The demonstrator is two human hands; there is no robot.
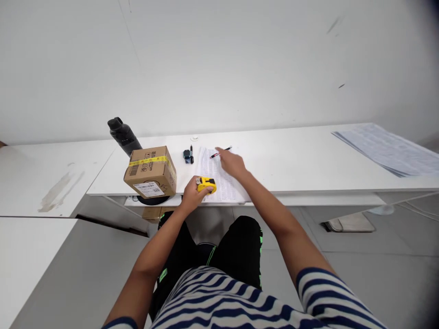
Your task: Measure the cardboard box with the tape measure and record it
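Observation:
My left hand (192,194) grips a yellow tape measure (206,184) at the near edge of the white desk (291,160). My right hand (231,163) reaches forward over a printed sheet of paper (219,180), its fingers stretched toward a red and black pen (220,152) that lies at the sheet's far corner; the fingertips are just short of the pen. A cardboard box (151,172) with yellow tape stands left of my left hand.
A black bottle (123,135) stands behind the box. A small black and blue object and a dark marker (188,156) lie left of the sheet. A stack of printed papers (389,148) lies at the desk's far right. Another white table (37,178) adjoins on the left.

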